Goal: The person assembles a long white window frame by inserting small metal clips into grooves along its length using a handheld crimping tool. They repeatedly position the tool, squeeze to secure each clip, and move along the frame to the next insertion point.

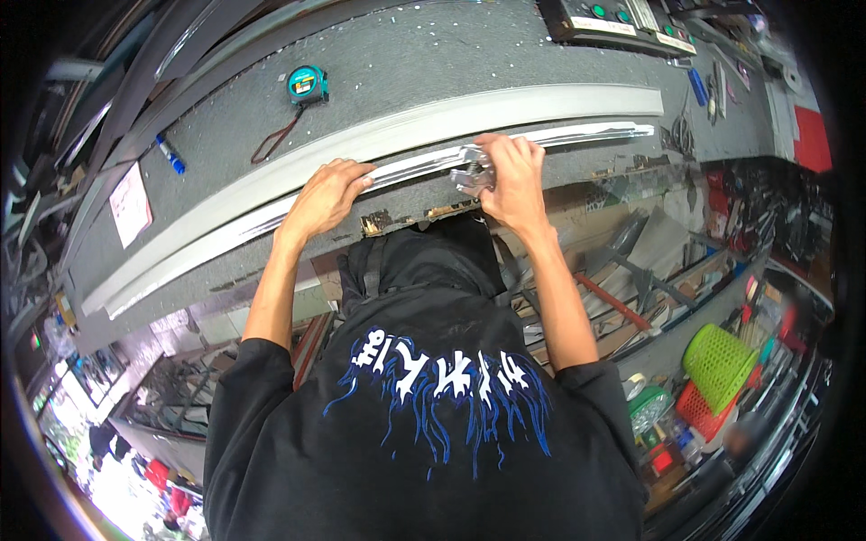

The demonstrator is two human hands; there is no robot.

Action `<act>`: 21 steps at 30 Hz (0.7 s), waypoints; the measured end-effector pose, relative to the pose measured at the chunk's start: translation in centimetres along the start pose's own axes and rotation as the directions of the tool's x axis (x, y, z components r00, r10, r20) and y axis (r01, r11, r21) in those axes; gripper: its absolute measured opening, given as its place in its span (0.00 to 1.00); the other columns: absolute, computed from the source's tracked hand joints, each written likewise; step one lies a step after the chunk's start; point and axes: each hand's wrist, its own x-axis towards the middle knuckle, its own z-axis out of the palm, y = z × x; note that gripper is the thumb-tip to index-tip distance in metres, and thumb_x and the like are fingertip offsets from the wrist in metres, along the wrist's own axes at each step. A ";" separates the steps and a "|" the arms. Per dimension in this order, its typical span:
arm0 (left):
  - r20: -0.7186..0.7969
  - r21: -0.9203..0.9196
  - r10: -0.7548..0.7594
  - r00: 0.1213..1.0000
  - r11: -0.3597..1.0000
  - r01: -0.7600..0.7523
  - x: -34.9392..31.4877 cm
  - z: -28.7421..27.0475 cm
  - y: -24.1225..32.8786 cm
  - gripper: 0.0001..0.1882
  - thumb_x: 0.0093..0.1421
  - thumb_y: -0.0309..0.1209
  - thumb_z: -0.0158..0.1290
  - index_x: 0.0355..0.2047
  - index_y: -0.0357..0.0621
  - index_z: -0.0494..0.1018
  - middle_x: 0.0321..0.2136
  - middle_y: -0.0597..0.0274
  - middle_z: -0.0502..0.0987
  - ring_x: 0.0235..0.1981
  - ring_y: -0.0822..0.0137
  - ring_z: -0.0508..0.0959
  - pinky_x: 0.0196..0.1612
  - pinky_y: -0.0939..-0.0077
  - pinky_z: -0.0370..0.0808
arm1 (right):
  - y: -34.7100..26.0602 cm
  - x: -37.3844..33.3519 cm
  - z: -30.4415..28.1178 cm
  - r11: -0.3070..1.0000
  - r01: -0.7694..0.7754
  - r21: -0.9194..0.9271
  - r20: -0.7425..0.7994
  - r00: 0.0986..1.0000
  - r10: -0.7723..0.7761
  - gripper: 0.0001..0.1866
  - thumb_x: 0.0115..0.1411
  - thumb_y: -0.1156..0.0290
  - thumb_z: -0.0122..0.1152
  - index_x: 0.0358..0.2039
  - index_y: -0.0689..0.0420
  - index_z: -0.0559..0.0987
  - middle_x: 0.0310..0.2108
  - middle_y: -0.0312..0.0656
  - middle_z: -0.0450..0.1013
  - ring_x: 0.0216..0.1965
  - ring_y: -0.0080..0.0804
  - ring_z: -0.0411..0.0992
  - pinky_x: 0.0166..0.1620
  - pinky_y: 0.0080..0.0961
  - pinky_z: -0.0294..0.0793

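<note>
A long, shiny silver metal strip lies lengthwise along the near side of the grey worktop, in front of a wider pale profile bar. My left hand is closed over the strip left of its middle, thumb and fingertips pressed together on it. Farther right, my right hand grips a small, shiny piece that looks clear or silvery, between thumb and fingers. This piece sits against the near edge of the strip. Its exact kind cannot be made out, and my fingers hide part of it.
On the grey worktop lie a teal tape measure with a strap, a blue marker and a pink-white paper. A control box with green buttons stands at the far right. Green and red baskets are low right.
</note>
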 end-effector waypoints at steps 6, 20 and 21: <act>0.072 0.018 -0.037 0.997 0.999 0.036 0.6 -1.0 -0.2 0.18 0.69 0.35 0.44 0.51 0.36 0.74 0.46 0.47 0.78 0.50 0.48 0.75 0.56 0.60 0.69 | 2.0 1.5 1.3 0.968 0.243 -0.062 0.204 0.953 -0.226 0.24 0.36 0.78 0.66 0.39 0.57 0.73 0.38 0.39 0.71 0.47 0.40 0.67 0.56 0.48 0.59; -0.522 -0.773 -0.820 0.235 0.571 0.277 -10.9 7.7 1.3 0.14 0.68 0.37 0.51 0.40 0.38 0.78 0.29 0.58 0.82 0.28 0.71 0.80 0.33 0.79 0.75 | 4.2 4.7 0.9 0.966 0.218 0.142 0.284 0.925 -0.251 0.17 0.42 0.74 0.64 0.35 0.59 0.74 0.30 0.45 0.73 0.40 0.43 0.69 0.51 0.42 0.61; -0.410 -0.854 -0.882 0.232 0.460 0.241 -10.7 8.7 1.3 0.15 0.68 0.37 0.51 0.40 0.37 0.78 0.29 0.57 0.82 0.27 0.71 0.80 0.31 0.80 0.74 | 4.2 4.8 0.9 0.968 0.205 0.146 0.298 0.924 -0.241 0.17 0.42 0.74 0.64 0.35 0.60 0.74 0.30 0.45 0.72 0.40 0.43 0.69 0.51 0.42 0.61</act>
